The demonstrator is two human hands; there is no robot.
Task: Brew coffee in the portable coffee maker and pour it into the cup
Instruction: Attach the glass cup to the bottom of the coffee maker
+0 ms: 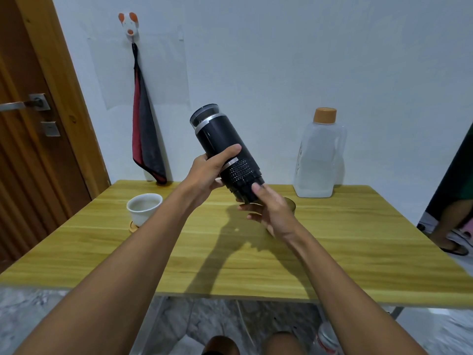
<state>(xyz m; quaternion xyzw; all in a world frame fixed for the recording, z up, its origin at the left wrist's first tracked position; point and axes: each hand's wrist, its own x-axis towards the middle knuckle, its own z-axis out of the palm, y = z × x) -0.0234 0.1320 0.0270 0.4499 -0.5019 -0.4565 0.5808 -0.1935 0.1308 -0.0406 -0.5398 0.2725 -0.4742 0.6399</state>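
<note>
We hold the maker (225, 147) in the air over the table (358, 239) with both hands. It is tilted, its clear-capped top pointing up and to the left, away from us. Our left hand (207, 172) grips its black body, the thumb laid across the front just above the silver ring and the fingers curled round behind. Our right hand (268, 208) pinches the ribbed bottom end, thumb on top and fingers curled beneath.

The cup (144, 207) stands on a coaster (133, 224) below and to the left of the left hand, well apart from it. A glass (290, 203) shows just behind the right hand, mostly hidden by it. A bottle (320, 160) stands beyond the right hand, to its right. A cloth (147, 139) hangs on the wall beyond the left hand.
</note>
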